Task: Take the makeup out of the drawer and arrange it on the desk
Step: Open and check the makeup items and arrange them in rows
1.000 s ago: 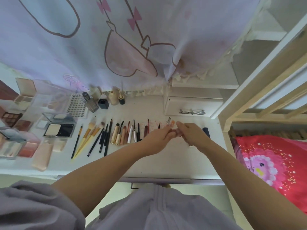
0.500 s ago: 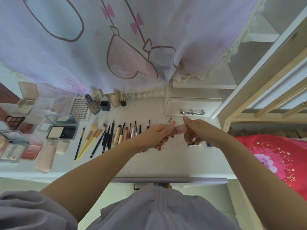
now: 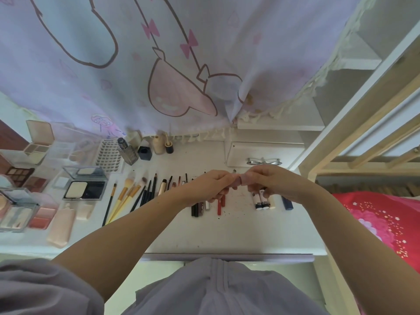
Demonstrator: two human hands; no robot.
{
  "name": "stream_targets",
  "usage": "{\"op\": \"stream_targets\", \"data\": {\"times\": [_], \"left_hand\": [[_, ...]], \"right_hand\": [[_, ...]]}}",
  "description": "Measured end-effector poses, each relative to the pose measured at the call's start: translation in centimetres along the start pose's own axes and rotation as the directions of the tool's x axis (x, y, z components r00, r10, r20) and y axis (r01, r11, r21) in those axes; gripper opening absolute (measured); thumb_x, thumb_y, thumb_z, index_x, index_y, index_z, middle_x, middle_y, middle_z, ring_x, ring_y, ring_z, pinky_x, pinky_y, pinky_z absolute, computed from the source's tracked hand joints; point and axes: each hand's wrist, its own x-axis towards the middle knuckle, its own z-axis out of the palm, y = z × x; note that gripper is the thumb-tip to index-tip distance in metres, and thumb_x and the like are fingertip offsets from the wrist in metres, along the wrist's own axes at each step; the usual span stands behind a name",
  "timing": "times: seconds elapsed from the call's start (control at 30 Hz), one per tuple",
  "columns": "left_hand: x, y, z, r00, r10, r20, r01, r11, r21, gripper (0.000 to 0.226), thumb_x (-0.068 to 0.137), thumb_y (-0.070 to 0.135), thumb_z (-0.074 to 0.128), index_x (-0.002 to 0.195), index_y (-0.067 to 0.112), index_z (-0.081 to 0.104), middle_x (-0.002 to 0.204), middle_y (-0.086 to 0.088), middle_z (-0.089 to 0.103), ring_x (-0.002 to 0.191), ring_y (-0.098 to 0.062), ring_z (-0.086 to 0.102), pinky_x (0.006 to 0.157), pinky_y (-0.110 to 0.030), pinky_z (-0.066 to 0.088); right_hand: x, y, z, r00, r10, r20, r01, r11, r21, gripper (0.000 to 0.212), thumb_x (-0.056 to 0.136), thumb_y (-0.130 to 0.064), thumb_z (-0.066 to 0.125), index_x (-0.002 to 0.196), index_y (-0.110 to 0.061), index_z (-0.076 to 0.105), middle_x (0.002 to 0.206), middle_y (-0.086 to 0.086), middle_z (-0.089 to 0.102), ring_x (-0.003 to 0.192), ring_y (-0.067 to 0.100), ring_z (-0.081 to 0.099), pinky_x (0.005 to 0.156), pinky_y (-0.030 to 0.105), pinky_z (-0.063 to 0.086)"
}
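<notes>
Nearest me, grey-lilac fabric of my top (image 3: 216,289), both bare forearms reaching forward over the white desk (image 3: 227,233); a closed drawer front edge (image 3: 227,257) runs just under the desk lip; left hand (image 3: 210,186) and right hand (image 3: 271,183) meet above the middle of the desk, both with fingers curled, each grip pinching one end of a small pale pink tube (image 3: 241,179) held between them, raised off the surface; I can't tell if it is capped or being pulled apart. Under the hands on the desk: a red pencil-like stick (image 3: 219,206), a dark slim stick (image 3: 194,209), two small white tubes with dark ends (image 3: 261,201) side by side, a dark blue tube (image 3: 287,202) further right; left of the hands a row of yellow-handled and black-handled brushes (image 3: 129,198) laid roughly parallel; further left an open black compact with pale powder pan (image 3: 85,189), a peach flat bottle (image 3: 61,226), clear-lidded blush palettes (image 3: 27,212); behind, a square glass bottle (image 3: 128,152), a small black cube cap (image 3: 145,153), a white lash tray (image 3: 108,158); a white desktop drawer unit with metal bow handle (image 3: 263,161); lilac cartoon-print curtain (image 3: 159,64) hangs at the back; red floral bedding (image 3: 381,221) at the right.
</notes>
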Motion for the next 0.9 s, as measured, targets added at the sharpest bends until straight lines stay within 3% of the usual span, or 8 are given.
{"op": "stream_targets", "data": {"times": [0.1,0.2,0.27,0.43,0.6,0.7,0.77,0.9], "left_hand": [[0.1,-0.1,-0.4,1.000,-0.019,0.005,0.019,1.000,-0.017,0.038,0.101,0.041,0.033,0.094,0.012,0.056,0.064,0.005,0.038,0.049,-0.006,0.032,0.050,-0.019,0.029],[0.3,-0.1,-0.4,1.000,-0.014,0.022,0.014,1.000,0.003,0.038,0.100,0.043,0.034,0.091,0.013,0.055,0.063,0.005,0.038,0.049,-0.005,0.032,0.049,-0.019,0.030],[0.5,0.0,-0.4,0.999,-0.021,0.043,0.021,1.000,-0.011,0.039,0.099,0.045,0.034,0.089,0.014,0.055,0.062,0.006,0.036,0.049,-0.006,0.031,0.048,-0.019,0.028],[0.4,-0.1,-0.8,0.988,-0.072,0.135,0.091,0.985,-0.145,0.039,0.099,0.045,0.033,0.084,0.016,0.054,0.061,0.004,0.032,0.048,-0.007,0.027,0.048,-0.019,0.024],[0.6,-0.1,-0.4,0.987,-0.076,0.144,0.097,0.985,-0.144,0.040,0.098,0.047,0.036,0.076,0.018,0.052,0.060,0.004,0.031,0.050,-0.008,0.025,0.049,-0.021,0.021],[0.6,-0.4,-0.6,0.982,-0.105,0.155,0.134,0.971,-0.195,0.040,0.097,0.048,0.037,0.073,0.020,0.053,0.060,0.003,0.030,0.050,-0.008,0.024,0.049,-0.022,0.020],[0.7,-0.6,-0.8,0.978,-0.127,0.164,0.163,0.960,-0.229,0.040,0.097,0.047,0.038,0.071,0.022,0.055,0.060,0.003,0.030,0.049,-0.008,0.024,0.049,-0.022,0.019],[1.2,-1.2,-1.6,0.931,-0.217,0.294,0.310,0.894,-0.322,0.038,0.099,0.044,0.037,0.084,0.013,0.054,0.058,0.004,0.029,0.047,-0.007,0.023,0.044,-0.020,0.018]], "right_hand": [[0.0,-0.1,-0.3,1.000,-0.001,0.003,0.001,0.998,0.057,0.031,0.088,-0.046,0.057,0.105,-0.021,0.063,0.090,-0.003,0.071,0.079,0.009,0.065,0.067,0.023,0.049],[0.0,-0.1,-0.2,0.999,0.051,0.005,-0.051,0.996,0.078,0.036,0.096,-0.044,0.046,0.093,-0.014,0.065,0.075,0.001,0.069,0.067,0.014,0.060,0.061,0.024,0.045],[0.0,0.1,-0.4,1.000,0.023,0.004,-0.023,0.999,0.036,0.029,0.095,-0.039,0.049,0.091,-0.015,0.065,0.073,-0.002,0.067,0.069,0.013,0.058,0.062,0.024,0.045],[-0.3,0.1,-0.7,0.999,-0.021,0.047,0.019,0.998,0.056,0.034,0.080,-0.047,0.063,0.105,-0.024,0.062,0.097,0.001,0.070,0.084,0.010,0.064,0.072,0.023,0.050],[-0.1,0.2,-0.2,0.993,0.068,0.097,-0.070,0.997,0.025,0.037,0.097,-0.042,0.042,0.085,-0.013,0.063,0.070,0.000,0.066,0.062,0.013,0.053,0.059,0.022,0.042],[0.0,0.4,-0.3,0.996,0.013,0.083,-0.015,1.000,0.022,0.017,0.093,-0.034,0.056,0.095,-0.019,0.062,0.081,-0.002,0.066,0.073,0.010,0.056,0.065,0.023,0.046],[0.0,0.5,-0.4,0.994,-0.009,0.107,0.006,1.000,0.026,0.014,0.091,-0.028,0.061,0.104,-0.023,0.059,0.090,-0.001,0.066,0.079,0.008,0.057,0.071,0.024,0.048],[0.2,0.3,-0.3,0.997,-0.053,0.060,0.064,0.980,-0.187,0.018,0.091,-0.018,0.059,0.106,-0.026,0.054,0.097,-0.004,0.065,0.080,0.008,0.058,0.071,0.016,0.045]]}}
